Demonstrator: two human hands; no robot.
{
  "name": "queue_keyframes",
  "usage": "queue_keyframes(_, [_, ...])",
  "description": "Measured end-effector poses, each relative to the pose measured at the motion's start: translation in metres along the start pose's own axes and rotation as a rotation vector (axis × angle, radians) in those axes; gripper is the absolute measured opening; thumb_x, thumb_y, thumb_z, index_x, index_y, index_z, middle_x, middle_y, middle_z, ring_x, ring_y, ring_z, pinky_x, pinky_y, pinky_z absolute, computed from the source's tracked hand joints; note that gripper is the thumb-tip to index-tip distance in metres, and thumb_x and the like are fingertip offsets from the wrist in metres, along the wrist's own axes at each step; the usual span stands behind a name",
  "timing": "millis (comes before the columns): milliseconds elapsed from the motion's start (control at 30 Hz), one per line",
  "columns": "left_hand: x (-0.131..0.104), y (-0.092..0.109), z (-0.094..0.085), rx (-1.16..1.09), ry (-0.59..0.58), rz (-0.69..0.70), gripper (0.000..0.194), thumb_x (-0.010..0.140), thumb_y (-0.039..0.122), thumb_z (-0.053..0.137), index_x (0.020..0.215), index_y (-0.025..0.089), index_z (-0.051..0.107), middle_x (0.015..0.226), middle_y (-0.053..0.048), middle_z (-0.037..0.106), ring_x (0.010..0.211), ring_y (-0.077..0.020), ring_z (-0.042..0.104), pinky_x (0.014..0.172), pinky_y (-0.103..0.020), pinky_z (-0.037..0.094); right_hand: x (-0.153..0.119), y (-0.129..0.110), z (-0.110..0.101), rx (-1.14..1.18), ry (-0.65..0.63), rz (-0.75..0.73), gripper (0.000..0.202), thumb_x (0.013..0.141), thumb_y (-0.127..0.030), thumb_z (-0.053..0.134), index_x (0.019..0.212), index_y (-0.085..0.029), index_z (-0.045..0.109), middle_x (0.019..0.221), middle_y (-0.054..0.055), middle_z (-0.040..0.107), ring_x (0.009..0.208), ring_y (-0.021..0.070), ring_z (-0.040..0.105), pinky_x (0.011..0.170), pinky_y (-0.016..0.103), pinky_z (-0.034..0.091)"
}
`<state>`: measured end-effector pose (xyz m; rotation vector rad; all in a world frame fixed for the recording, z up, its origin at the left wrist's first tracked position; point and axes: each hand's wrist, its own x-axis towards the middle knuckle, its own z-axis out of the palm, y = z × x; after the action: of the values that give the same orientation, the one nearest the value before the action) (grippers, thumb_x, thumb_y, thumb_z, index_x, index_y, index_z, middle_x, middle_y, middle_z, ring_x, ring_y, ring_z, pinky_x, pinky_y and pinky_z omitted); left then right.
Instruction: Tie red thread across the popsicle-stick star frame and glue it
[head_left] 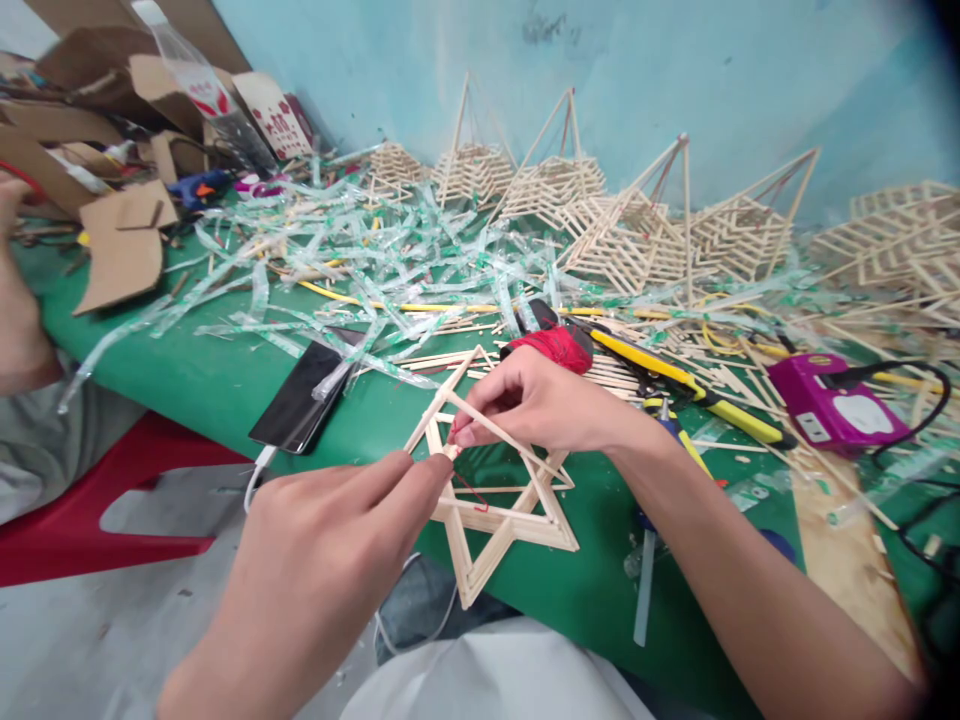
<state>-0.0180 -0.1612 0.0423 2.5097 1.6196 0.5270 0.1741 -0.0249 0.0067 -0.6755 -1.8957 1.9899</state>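
Note:
My left hand (322,560) pinches the left side of a star frame made of wooden sticks (499,525), held over the front edge of the green table (202,370). My right hand (536,400) reaches across the frame and pinches a thin red thread (472,492) against one stick near the left hand's fingertips. The thread loops down inside the star. A spool of red thread (559,345) lies just behind my right hand.
Finished stick lanterns (637,235) line the blue wall. Clear plastic strips (375,250) litter the table, with a black phone (300,395), a yellow utility knife (675,375), a purple device (832,405), cardboard pieces (120,240) and another person's arm (19,320) at far left.

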Motion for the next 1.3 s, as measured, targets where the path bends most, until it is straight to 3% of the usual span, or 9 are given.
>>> queue_keyframes(100, [0.004, 0.004, 0.004, 0.233, 0.068, 0.085, 0.013, 0.094, 0.011, 0.058, 0.101, 0.022, 0.057, 0.061, 0.005, 0.052, 0.050, -0.0116, 0.039, 0.051, -0.032, 0.021, 0.000, -0.002, -0.001, 0.026, -0.018, -0.019, 0.022, 0.070, -0.027, 0.086, 0.080, -0.009, 0.082, 0.064, 0.001, 0.068, 0.060, 0.0076, 0.049, 0.054, 0.020, 0.037])
queue_keyframes(300, [0.010, 0.009, 0.009, 0.276, 0.194, 0.105, 0.008, 0.096, 0.015, 0.062, 0.101, 0.021, 0.059, 0.062, 0.007, 0.061, 0.046, -0.0096, 0.047, 0.048, -0.030, 0.027, 0.001, -0.003, -0.005, -0.012, -0.064, -0.003, 0.026, 0.069, -0.030, 0.086, 0.083, -0.008, 0.082, 0.064, 0.001, 0.067, 0.062, 0.0078, 0.049, 0.053, 0.018, 0.036])
queue_keyframes(733, [0.015, 0.011, 0.008, 0.279, 0.207, 0.121, 0.005, 0.095, 0.015, 0.063, 0.094, 0.018, 0.060, 0.062, 0.006, 0.066, 0.045, -0.0104, 0.052, 0.046, -0.031, 0.027, 0.003, -0.005, -0.009, -0.071, -0.177, 0.047, 0.042, 0.069, -0.043, 0.086, 0.091, -0.007, 0.082, 0.067, 0.002, 0.068, 0.059, 0.0070, 0.043, 0.053, 0.022, 0.032])
queue_keyframes(1033, [0.016, 0.012, 0.010, 0.275, 0.232, 0.121, 0.003, 0.096, 0.016, 0.062, 0.095, 0.019, 0.061, 0.061, 0.006, 0.066, 0.045, -0.0097, 0.053, 0.046, -0.029, 0.031, 0.003, -0.004, -0.009, -0.087, -0.171, 0.035, 0.046, 0.071, -0.047, 0.084, 0.090, -0.005, 0.081, 0.061, 0.001, 0.062, 0.055, 0.0058, 0.037, 0.050, 0.022, 0.030])
queue_keyframes(1167, [0.013, 0.010, 0.002, 0.136, 0.304, 0.009, 0.007, 0.096, 0.018, 0.062, 0.091, 0.023, 0.064, 0.054, 0.010, 0.058, 0.042, -0.0059, 0.048, 0.048, -0.022, 0.036, 0.002, -0.002, -0.007, -0.069, -0.147, 0.002, 0.035, 0.074, -0.038, 0.082, 0.089, -0.006, 0.081, 0.061, 0.001, 0.063, 0.055, 0.0060, 0.039, 0.050, 0.021, 0.029])
queue_keyframes(1233, [0.015, 0.003, -0.004, 0.083, 0.370, -0.103, 0.008, 0.094, 0.019, 0.063, 0.090, 0.025, 0.067, 0.056, 0.011, 0.060, 0.043, -0.0041, 0.048, 0.048, -0.019, 0.039, 0.002, -0.002, -0.007, -0.043, -0.128, -0.009, 0.028, 0.075, -0.031, 0.080, 0.088, -0.006, 0.081, 0.062, 0.001, 0.064, 0.056, 0.0058, 0.040, 0.050, 0.021, 0.030])
queue_keyframes(1300, [0.019, -0.006, -0.009, 0.010, 0.407, -0.116, 0.006, 0.091, 0.020, 0.067, 0.089, 0.025, 0.070, 0.064, 0.010, 0.067, 0.045, -0.0031, 0.049, 0.045, -0.018, 0.038, 0.001, -0.003, -0.006, -0.024, -0.120, -0.010, 0.025, 0.075, -0.027, 0.079, 0.087, -0.005, 0.081, 0.061, -0.001, 0.063, 0.055, 0.0047, 0.038, 0.049, 0.020, 0.029])
